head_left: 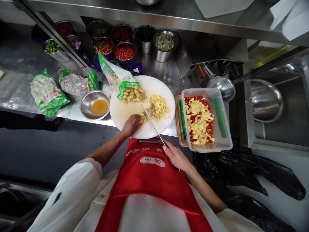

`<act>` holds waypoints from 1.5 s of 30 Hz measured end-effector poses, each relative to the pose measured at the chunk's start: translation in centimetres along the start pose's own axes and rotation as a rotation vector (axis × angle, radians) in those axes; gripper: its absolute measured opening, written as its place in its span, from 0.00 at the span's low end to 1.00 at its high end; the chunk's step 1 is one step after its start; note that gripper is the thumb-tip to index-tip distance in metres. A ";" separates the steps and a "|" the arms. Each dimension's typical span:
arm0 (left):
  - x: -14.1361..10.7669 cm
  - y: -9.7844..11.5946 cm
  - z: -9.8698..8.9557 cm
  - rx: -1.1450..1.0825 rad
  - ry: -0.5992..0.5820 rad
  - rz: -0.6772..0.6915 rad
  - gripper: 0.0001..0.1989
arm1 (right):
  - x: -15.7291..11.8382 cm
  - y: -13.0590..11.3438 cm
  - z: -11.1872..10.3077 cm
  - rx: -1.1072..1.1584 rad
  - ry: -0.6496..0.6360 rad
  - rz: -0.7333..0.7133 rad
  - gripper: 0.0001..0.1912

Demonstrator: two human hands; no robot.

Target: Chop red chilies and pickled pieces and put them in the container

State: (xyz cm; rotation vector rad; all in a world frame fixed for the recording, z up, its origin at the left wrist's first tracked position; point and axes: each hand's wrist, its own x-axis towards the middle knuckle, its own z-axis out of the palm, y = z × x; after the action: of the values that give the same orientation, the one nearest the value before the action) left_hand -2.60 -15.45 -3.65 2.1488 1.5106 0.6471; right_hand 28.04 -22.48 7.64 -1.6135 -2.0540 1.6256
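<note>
My right hand (175,155) is closed around the handle of a kitchen knife (152,124), whose blade points away from me over the round white cutting board (120,120). With bent fingers, my left hand (131,125) presses on a piece of ginger (143,118) just left of the blade. Sliced ginger (158,108) lies in a heap right of the knife. Whole ginger pieces (134,94) spill from an opened green-and-clear plastic bag (116,75) at the board's far left.
A clear plastic tub (223,141) with ginger slices over chopped red peppers stands at the right. Left of the board are a steel bowl (95,104) of brownish liquid and more plastic bags (49,93). Steel containers (163,55) line the back beneath a shelf (154,17).
</note>
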 end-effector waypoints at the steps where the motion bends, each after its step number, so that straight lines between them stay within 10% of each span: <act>1: -0.1 0.0 -0.2 -0.013 -0.011 0.011 0.16 | 0.1 0.0 -0.1 0.025 -0.017 -0.003 0.29; 13: 2.7 -0.6 -1.4 -0.031 -0.170 0.198 0.11 | 0.8 -1.3 -0.3 0.094 -0.003 0.043 0.28; 45: 2.1 -0.5 -0.3 0.002 -0.004 0.267 0.10 | 2.1 -3.7 -0.9 -0.169 -0.130 0.038 0.28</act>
State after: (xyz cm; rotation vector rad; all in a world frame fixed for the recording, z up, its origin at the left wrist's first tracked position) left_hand -2.53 -13.33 -3.47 2.3743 1.2318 0.7275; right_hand 25.19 -19.91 9.72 -1.6468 -2.2954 1.6514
